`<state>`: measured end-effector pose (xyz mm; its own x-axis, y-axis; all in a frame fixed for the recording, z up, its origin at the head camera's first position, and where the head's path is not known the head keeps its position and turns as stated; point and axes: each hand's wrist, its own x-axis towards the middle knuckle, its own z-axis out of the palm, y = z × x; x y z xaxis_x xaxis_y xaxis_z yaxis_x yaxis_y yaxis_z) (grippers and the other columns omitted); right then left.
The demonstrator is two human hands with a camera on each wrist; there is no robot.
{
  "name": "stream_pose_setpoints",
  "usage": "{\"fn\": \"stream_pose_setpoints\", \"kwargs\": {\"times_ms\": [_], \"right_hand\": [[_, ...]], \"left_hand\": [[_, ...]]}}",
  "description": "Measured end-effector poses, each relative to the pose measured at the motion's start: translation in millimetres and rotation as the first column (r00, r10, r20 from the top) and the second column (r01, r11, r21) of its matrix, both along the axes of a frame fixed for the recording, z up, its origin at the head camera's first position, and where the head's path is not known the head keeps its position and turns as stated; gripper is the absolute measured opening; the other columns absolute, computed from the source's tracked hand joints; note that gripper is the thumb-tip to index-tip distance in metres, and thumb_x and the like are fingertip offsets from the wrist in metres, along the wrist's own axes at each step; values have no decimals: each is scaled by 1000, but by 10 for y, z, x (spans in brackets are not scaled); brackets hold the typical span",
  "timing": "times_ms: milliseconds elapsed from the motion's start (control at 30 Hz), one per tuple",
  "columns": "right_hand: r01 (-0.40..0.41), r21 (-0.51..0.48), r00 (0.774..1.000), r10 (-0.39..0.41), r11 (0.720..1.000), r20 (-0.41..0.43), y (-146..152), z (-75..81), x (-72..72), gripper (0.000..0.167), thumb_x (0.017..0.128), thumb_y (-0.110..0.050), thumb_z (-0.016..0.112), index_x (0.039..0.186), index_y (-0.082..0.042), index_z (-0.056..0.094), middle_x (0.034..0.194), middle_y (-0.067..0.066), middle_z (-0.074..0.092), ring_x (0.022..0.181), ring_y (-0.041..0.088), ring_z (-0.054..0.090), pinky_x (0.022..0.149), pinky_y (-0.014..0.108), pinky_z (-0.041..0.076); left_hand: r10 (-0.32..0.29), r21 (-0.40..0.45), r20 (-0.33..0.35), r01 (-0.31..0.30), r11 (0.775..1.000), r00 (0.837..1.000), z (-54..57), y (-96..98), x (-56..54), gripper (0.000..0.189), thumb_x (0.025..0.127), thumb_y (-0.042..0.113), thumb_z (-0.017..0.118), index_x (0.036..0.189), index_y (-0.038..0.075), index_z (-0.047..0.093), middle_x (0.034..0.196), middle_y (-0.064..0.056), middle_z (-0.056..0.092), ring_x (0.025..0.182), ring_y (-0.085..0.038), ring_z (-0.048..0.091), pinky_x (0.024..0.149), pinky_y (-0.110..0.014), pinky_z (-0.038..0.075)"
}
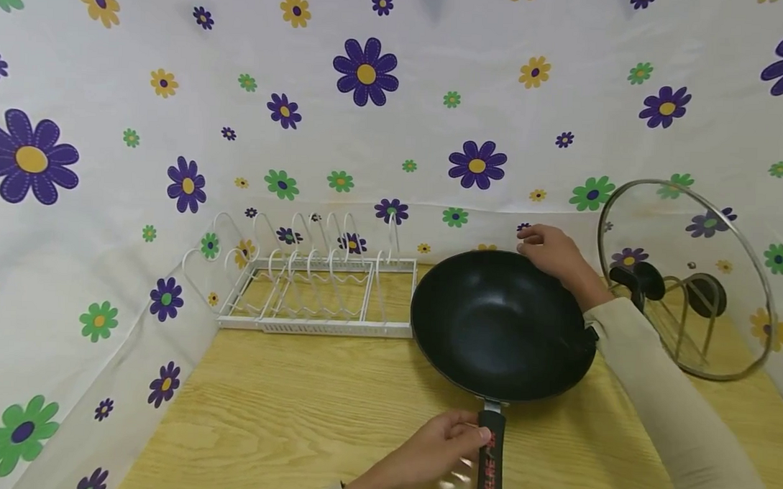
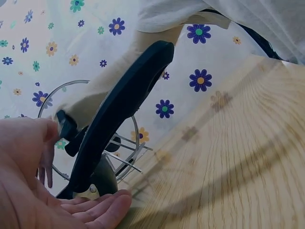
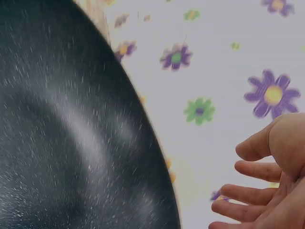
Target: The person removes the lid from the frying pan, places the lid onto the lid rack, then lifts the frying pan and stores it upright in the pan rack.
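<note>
1. Wok (image 1: 498, 334): metal by its look; interior smooth, dark, softly glossy, with pale highlights.
2. Wok handle (image 1: 490, 457): plastic-looking, smooth, low sheen; bright metal collar (image 1: 492, 405).
3. Lid (image 1: 670, 240): clear, smooth glass; rim (image 1: 601, 237) shiny metal.
4. Rack (image 1: 337, 328): white-coated wire and frame, apparently metal, smooth.
5. Tabletop (image 1: 283, 392): wood-grain surface, smooth, slight sheen.
6. Backdrop (image 1: 382, 143): printed sheeting, smooth, faintly creased; cloth or plastic indeterminable.
7. Sleeve (image 1: 671, 405): matt cloth, softly wrinkled.
</note>
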<state>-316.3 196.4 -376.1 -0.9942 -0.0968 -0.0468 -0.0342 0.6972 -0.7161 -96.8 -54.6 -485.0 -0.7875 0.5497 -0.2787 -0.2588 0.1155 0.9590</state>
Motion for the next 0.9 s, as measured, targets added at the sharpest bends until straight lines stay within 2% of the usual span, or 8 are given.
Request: {"fn": "stream_pose_setpoints", "kwargs": {"times_ms": [100,233,367,433,533,700,800,900], "right_hand": [[-38,-24,999,37,999,-20,18,107,221,47,106,-22,53,145,3,48,147,30,49,135,46,47,109,59,42],[-89,-78,995,86,993,-42,33,173,521,49,106,-24,54,147,2,45,147,29,49,136,45,47,110,59,41],[-134,-162,990,126,978,-60,64,175,802,50,107,-24,55,148,2,43,146,28,50,135,44,49,109,59,43],[-157,-208,987,147,965,-65,86,166,931,50,108,-24,54,149,2,43,146,27,50,134,43,51,109,57,44],[-188,-260,982,173,947,-80,115,143,1107,50,108,-25,55,148,2,44,146,24,51,131,40,55,105,47,50],[-232,-283,971,206,931,-120,164,98,1376,46,107,-25,56,146,0,47,146,21,54,131,38,55,94,20,51],[-257,-300,964,223,919,-144,189,63,1511,44,108,-21,55,145,0,48,145,21,54,131,39,55,92,15,49],[-267,-323,962,229,908,-150,225,23,1640,42,108,-18,54,145,0,48,143,21,56,129,32,57,93,16,49]], "left_hand": [[15,20,21,-15,1000,1000,-7,45,-21,51,104,30,58,138,-7,49,110,-10,71,93,-26,72,80,-44,61],[28,77,70,-34,996,997,-11,114,-38,49,104,27,59,137,-7,47,106,-9,69,88,-21,70,80,-43,61],[7,120,105,-20,993,994,-4,174,-53,43,104,27,58,131,-5,52,98,-4,66,80,-13,66,73,-35,60],[-3,136,120,-13,991,993,-1,201,-61,42,104,30,58,127,-4,54,101,-5,68,82,-15,68,70,-31,58],[-8,157,157,-17,987,988,-3,235,-72,43,104,34,59,125,-3,55,111,-10,70,92,-23,73,72,-32,58],[-44,223,231,-9,975,972,-15,289,-100,51,104,37,58,133,-4,50,124,-22,68,107,-33,72,88,-44,60],[-82,291,290,-6,957,954,-32,338,-118,51,104,37,59,134,-3,48,123,-23,68,99,-28,74,89,-43,59],[-82,329,331,-33,944,940,-43,406,-116,50,104,36,60,132,-3,46,115,-17,71,86,-18,74,80,-34,61]]}}
